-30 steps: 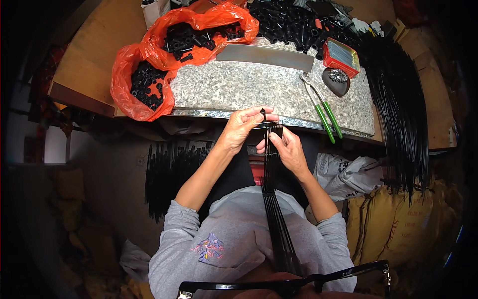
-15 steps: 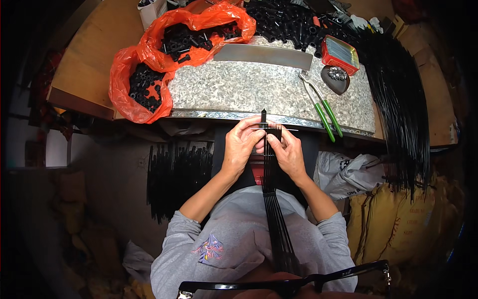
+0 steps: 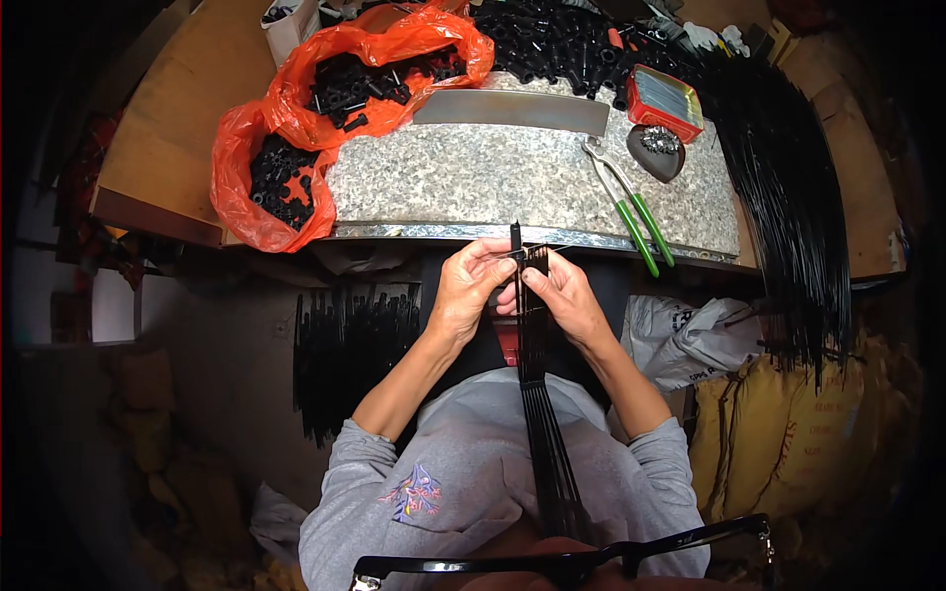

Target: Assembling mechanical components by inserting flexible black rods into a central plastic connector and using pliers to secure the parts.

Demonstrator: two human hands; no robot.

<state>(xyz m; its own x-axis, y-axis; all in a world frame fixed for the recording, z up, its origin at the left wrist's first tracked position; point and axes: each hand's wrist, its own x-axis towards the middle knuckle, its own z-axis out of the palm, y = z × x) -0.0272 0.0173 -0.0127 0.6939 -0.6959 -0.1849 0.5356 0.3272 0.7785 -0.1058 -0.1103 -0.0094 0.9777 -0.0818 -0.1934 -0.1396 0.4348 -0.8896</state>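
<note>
Upright between my hands is a bundle of thin black rods (image 3: 533, 386), which look like umbrella ribs, running down over my lap and the grey sweatshirt. A narrow black tip piece (image 3: 515, 236) sticks up from its top end. My left hand (image 3: 461, 297) pinches the bundle's top, thumb against the base of that tip. On the other side, my right hand (image 3: 573, 303) closes thumb and fingers round the fanned rod ends. Some of the fingers are hidden behind the rods. Both hands are just off the near edge of the speckled tabletop (image 3: 443, 177).
Green-handled pliers (image 3: 633, 219) overhang the table edge. Farther back lie a flat metal strip (image 3: 512, 110), a dark dish (image 3: 655, 163) of small metal parts and a red box (image 3: 668, 103). Orange bags (image 3: 232, 187) hold black parts at left. Long black rods (image 3: 788, 187) hang at right.
The thin straight wire across the rod tops no longer shows clearly. My right hand has shifted slightly, and the rod tops sit closer together. The whole view has moved a little.
</note>
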